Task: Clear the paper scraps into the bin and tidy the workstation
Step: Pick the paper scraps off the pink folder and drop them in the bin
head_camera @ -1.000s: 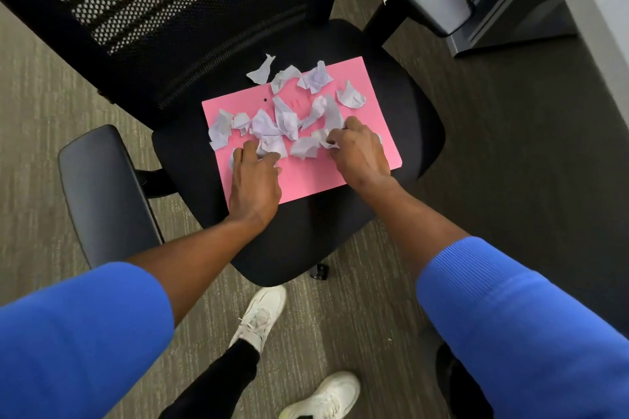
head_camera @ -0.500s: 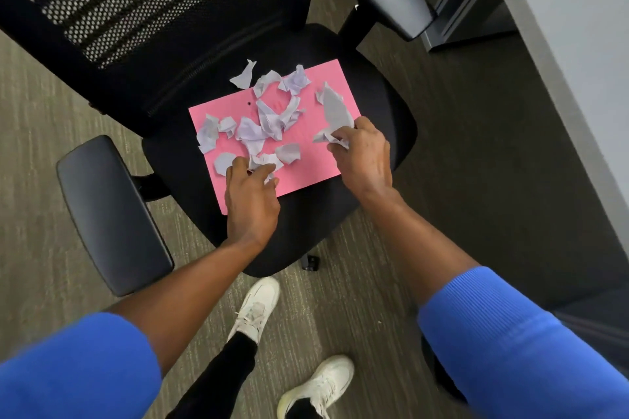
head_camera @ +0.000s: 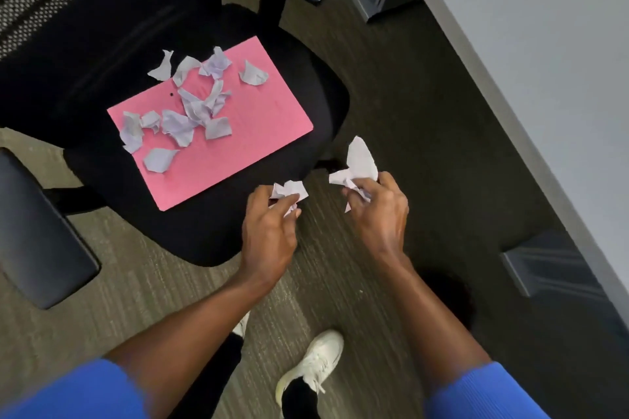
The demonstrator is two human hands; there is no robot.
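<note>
At the far left is a dark padded armrest (head_camera: 41, 235) of a black office chair with a mesh back (head_camera: 211, 231). On the chair's seat lies a flat pink sheet of paper (head_camera: 252, 133). A bunch of small, torn, crumpled pale purple-white paper scraps (head_camera: 190, 112) sits on the left and top part of the pink sheet. One scrap (head_camera: 161, 68) pokes over the top edge, onto the black seat.

Next, in front of the seat's near edge, is the left hand (head_camera: 269, 231). Its fingers are pinched tight around a little crumpled white wad of paper (head_camera: 289, 192). Just beside it, to the right, is the right hand (head_camera: 381, 211), over the floor. It grips a bigger bunch of white torn paper pieces (head_camera: 359, 167), and one tall piece sticks up above the fingers. The two hands are near each other but not touching.

Below the hands is a white sneaker (head_camera: 316, 364) on the grey-brown striped carpet (head_camera: 136, 309). On the far right runs a long pale grey desk top (head_camera: 544, 44).
</note>
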